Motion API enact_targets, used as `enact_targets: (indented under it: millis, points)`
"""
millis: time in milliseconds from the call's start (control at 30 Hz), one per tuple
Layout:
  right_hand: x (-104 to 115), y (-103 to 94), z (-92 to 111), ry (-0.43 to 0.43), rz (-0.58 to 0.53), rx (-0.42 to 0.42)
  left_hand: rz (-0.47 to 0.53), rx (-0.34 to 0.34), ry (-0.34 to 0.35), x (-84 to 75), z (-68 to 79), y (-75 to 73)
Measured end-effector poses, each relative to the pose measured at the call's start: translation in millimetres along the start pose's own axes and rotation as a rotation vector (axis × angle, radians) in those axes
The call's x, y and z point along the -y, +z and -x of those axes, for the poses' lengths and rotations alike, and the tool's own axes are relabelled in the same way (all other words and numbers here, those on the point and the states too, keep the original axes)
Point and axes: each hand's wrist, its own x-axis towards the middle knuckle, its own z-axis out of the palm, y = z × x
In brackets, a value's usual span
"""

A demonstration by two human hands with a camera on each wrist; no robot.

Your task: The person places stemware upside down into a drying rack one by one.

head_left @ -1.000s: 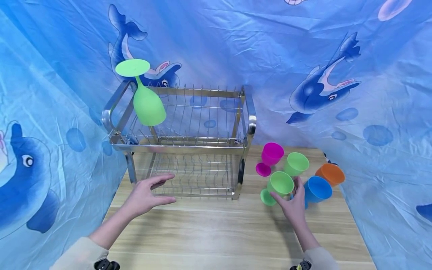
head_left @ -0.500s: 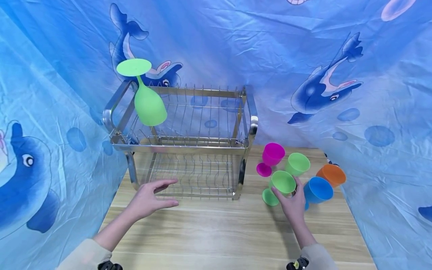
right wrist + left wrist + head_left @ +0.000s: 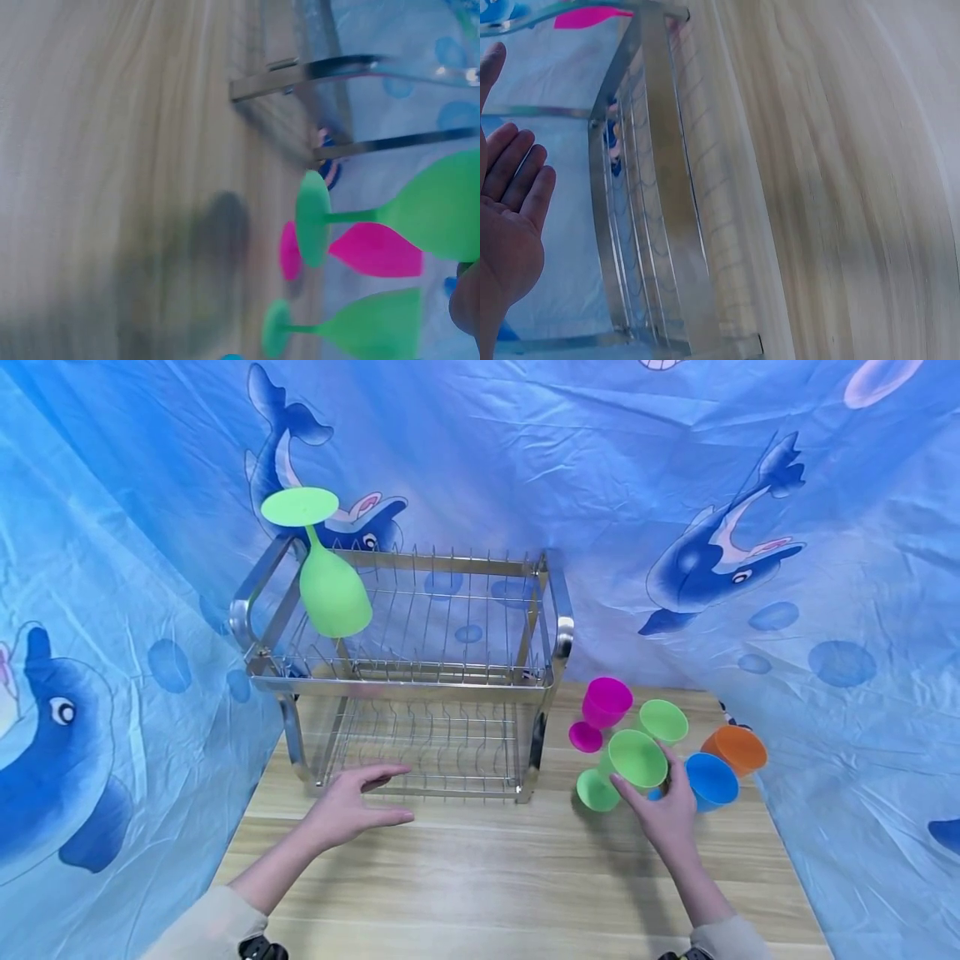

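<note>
My right hand [image 3: 670, 810] grips a green plastic goblet [image 3: 636, 760] by its bowl, thumb on one side and fingers on the other. In the right wrist view that goblet [image 3: 442, 206] is upright, its foot off the wood. Only a fingertip [image 3: 466, 304] shows there, at the right edge. My left hand [image 3: 352, 810] hovers before the lower tier of a metal dish rack [image 3: 401, 692], fingers and thumb spread apart and holding nothing. The left wrist view shows its palm [image 3: 510, 240] bare. A second green goblet [image 3: 333, 593] leans upside down on the rack's upper left.
Behind and beside the right hand stand a magenta goblet [image 3: 607, 702], another green goblet [image 3: 663, 720], an orange goblet [image 3: 735, 749] and a blue goblet [image 3: 708, 781]. The wooden table [image 3: 465, 877] meets a blue dolphin-print curtain [image 3: 600, 510] at the back and sides.
The right hand has closed on the green goblet and lifted it off the table. The left hand has drifted slightly to the right, still spread.
</note>
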Motion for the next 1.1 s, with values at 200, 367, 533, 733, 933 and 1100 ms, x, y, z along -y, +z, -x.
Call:
enact_targets:
  millis: [200, 367, 533, 733, 933, 1100]
  points:
    - [24.2, -10.6, 7.5, -0.045, -0.142, 0.082, 0.042, 0.027, 0.022, -13.2, -10.8, 21.7]
    - [41.1, -17.1, 11.9, -0.044, -0.268, 0.165, 0.068, 0.058, 0.074, -29.5, -22.5, 42.3]
    - [52.6, -20.4, 15.1, -0.049, -0.341, 0.251, 0.068, 0.08, 0.128, -48.3, -32.7, 61.1]
    - [63.2, -15.0, 18.9, -0.035, -0.384, 0.33, 0.07, 0.084, 0.17, -71.6, -44.6, 79.3]
    - [66.7, -1.8, 21.9, -0.073, -0.432, 0.36, 0.126, 0.072, 0.21, -83.8, -53.4, 96.7]
    - [68.9, 7.3, 24.0, -0.11, -0.477, 0.409, 0.191, 0.069, 0.196, -87.0, -56.3, 105.4]
